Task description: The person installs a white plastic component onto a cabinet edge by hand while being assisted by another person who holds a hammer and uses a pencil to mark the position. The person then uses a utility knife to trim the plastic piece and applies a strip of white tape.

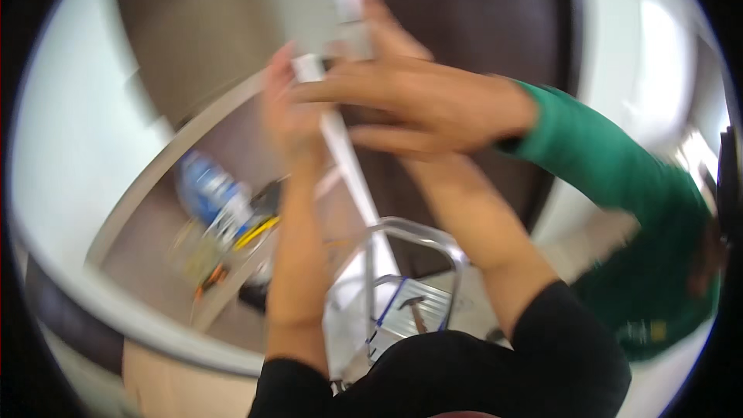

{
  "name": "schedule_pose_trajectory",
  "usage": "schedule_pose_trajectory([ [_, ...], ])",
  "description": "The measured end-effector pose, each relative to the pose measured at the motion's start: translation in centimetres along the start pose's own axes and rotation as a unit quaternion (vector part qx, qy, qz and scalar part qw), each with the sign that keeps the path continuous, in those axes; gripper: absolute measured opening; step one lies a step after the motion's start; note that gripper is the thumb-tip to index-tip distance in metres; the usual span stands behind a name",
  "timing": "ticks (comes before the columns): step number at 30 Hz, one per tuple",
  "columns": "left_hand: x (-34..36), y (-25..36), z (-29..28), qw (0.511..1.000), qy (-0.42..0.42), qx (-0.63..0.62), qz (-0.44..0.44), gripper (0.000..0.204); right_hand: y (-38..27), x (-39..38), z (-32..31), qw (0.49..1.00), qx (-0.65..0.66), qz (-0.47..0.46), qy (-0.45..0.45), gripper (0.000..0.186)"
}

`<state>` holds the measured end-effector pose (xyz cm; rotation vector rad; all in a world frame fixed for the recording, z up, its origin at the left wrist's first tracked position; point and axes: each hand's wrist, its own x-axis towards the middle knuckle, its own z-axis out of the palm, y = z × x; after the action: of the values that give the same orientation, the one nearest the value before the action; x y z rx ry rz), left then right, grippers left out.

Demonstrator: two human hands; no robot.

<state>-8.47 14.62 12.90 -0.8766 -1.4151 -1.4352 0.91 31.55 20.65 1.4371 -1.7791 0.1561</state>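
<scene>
My left hand [286, 104] is raised beside a small white piece [309, 67] at the lower end of a pale upright panel [290, 0]. Its fingers are smeared by motion, so its grip is unclear. Another person's hand [464, 104], in a green sleeve, reaches in from the right with fingers stretched towards the same piece. Behind that hand my right hand [391, 35] is mostly covered; the fingers showing above, near the panel's edge, seem to be mine. What it holds, if anything, cannot be made out.
Below left, a curved wooden shelf [147, 178] carries a blue-wrapped package [209, 190], a yellow tool [255, 232] and an orange-handled tool [210, 280]. A metal stepladder [418, 228] stands below me, a hammer [416, 311] on its top. A dark panel [480, 15] rises behind.
</scene>
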Motion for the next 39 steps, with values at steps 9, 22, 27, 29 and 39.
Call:
schedule_pose_trajectory([
  [9, -9.0, -3.1, -5.4, 0.995, -0.072, -0.026, -0.069, 0.054, 3.6, 1.9, 11.0, 0.812, -0.092, 0.275, 0.507, 0.052],
  [22, 9.2, 3.7, 2.7, 0.985, -0.041, -0.089, 0.143, 0.047, 3.1, 2.3, 9.6, 0.819, -0.255, 0.227, 0.46, 0.068],
  [27, 9.8, 3.1, 3.9, 0.982, 0.009, -0.097, 0.163, 0.046, 2.8, 2.7, 9.8, 0.819, -0.23, 0.254, 0.46, 0.054],
  [29, 9.8, 2.5, 4.6, 0.978, 0.039, -0.093, 0.18, 0.044, 3.4, 3.0, 10.2, 0.822, -0.215, 0.254, 0.461, 0.051],
  [39, 9.8, 0.7, 5.7, 0.981, -0.035, -0.108, 0.157, 0.042, 3.5, 0.5, 9.7, 0.826, -0.168, 0.268, 0.467, 0.041],
])
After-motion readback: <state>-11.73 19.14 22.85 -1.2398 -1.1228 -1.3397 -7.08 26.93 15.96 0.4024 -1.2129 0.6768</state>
